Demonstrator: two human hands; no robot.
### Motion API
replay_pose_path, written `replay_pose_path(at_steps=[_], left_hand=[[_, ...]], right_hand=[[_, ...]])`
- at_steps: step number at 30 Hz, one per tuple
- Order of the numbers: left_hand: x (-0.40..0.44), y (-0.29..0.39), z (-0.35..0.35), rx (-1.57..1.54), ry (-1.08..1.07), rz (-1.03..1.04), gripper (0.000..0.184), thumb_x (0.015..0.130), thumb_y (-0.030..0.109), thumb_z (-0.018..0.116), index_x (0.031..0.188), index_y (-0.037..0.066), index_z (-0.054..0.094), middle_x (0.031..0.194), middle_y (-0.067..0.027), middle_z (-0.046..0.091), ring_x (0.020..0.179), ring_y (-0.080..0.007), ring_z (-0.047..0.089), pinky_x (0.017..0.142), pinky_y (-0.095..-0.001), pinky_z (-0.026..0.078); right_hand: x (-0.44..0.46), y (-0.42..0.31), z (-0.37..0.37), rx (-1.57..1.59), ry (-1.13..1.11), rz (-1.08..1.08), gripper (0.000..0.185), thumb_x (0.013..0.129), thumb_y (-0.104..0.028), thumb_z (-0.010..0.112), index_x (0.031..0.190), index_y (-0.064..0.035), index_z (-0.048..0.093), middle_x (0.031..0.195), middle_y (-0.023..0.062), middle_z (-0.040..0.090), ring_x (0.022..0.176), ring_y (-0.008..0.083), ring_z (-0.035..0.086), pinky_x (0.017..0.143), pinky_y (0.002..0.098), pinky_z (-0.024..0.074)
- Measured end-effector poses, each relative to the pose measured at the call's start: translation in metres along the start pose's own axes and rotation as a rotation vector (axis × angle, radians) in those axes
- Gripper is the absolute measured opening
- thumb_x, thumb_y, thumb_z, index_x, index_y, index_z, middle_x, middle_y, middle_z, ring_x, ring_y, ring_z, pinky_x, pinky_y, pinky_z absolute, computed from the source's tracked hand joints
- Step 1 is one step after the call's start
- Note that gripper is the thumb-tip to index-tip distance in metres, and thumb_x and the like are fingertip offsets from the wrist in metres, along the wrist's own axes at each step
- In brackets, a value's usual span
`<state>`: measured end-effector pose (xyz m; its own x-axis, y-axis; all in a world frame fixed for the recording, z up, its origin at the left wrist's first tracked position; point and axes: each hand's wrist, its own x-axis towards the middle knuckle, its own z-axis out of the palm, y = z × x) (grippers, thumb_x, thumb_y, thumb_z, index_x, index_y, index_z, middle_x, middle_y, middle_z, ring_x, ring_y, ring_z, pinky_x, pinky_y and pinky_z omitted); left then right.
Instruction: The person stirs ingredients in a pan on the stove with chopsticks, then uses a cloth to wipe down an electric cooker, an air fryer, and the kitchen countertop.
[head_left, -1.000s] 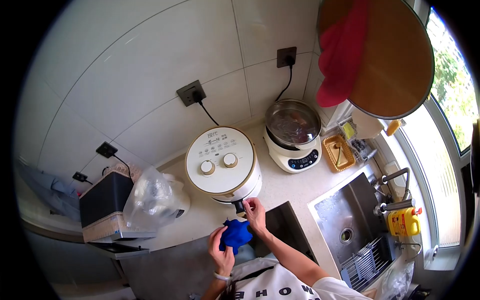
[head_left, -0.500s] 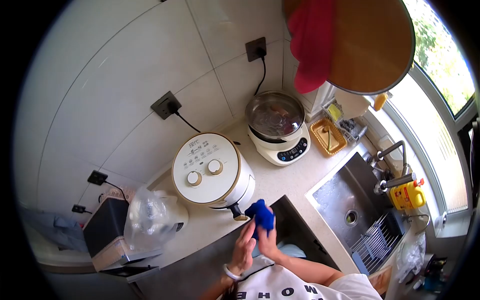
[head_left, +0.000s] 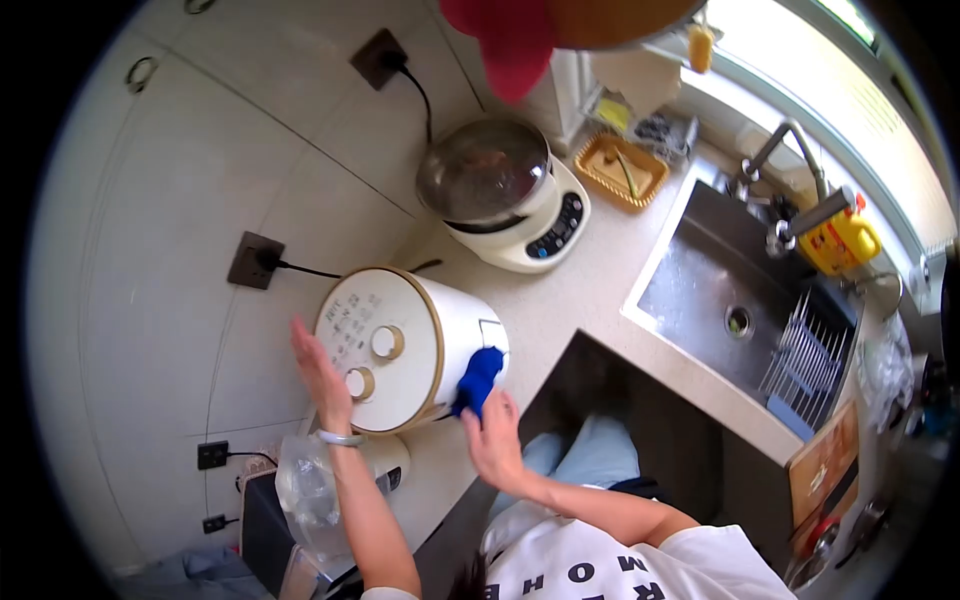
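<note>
A white air fryer [head_left: 390, 340] with gold trim and two knobs on its top stands on the counter, tilted in my view. At its left edge my left hand [head_left: 322, 375] is raised with fingers stretched out, a pale bangle on the wrist. Whether that palm touches the fryer I cannot tell. My right hand [head_left: 495, 435] has a bunched blue cloth [head_left: 480, 378] against the fryer's front, where the handle is covered from sight. Part of the right fingers is hidden behind the cloth.
A lidded pot [head_left: 485, 175] sits on a white electric base [head_left: 550, 225] behind. To the right are a gold tray [head_left: 620, 172], a sink [head_left: 700, 265] with faucet and a yellow bottle [head_left: 840, 240]. A plastic bag [head_left: 310, 490] lies left. Cords [head_left: 310, 270] run to wall sockets.
Both hands were together around the blue cloth in front of the fryer. Now my left hand has moved to the fryer's far left side, and the right has brought the cloth to its front.
</note>
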<state>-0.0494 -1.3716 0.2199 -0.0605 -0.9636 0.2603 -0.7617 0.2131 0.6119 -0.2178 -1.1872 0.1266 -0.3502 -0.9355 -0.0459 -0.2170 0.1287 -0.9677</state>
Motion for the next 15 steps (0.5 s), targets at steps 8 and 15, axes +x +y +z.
replay_pose_path(at_steps=[8,15], left_hand=[[0.0,-0.005,0.003,-0.336,-0.031,-0.144,0.088,0.101,0.065,0.025,0.155,-0.003,0.011,0.163,-0.0209,0.01,0.151,-0.0296,0.012,0.122,-0.0391,0.01],[-0.004,0.009,0.003,-0.283,-0.023,-0.158,0.087,0.101,0.064,0.025,0.155,-0.003,0.014,0.162,-0.0218,0.013,0.151,-0.0301,0.013,0.122,-0.0374,0.01]], right_hand=[[-0.014,-0.005,0.008,-0.251,0.06,-0.152,0.061,0.08,-0.003,0.062,0.134,0.0152,0.04,0.15,0.0269,0.036,0.145,0.0431,0.025,0.113,0.054,0.0172],[0.052,0.022,-0.004,0.038,0.247,-0.082,0.058,0.088,-0.008,0.058,0.144,-0.0025,0.042,0.146,0.0161,0.047,0.149,0.0346,0.022,0.113,0.056,0.0138]])
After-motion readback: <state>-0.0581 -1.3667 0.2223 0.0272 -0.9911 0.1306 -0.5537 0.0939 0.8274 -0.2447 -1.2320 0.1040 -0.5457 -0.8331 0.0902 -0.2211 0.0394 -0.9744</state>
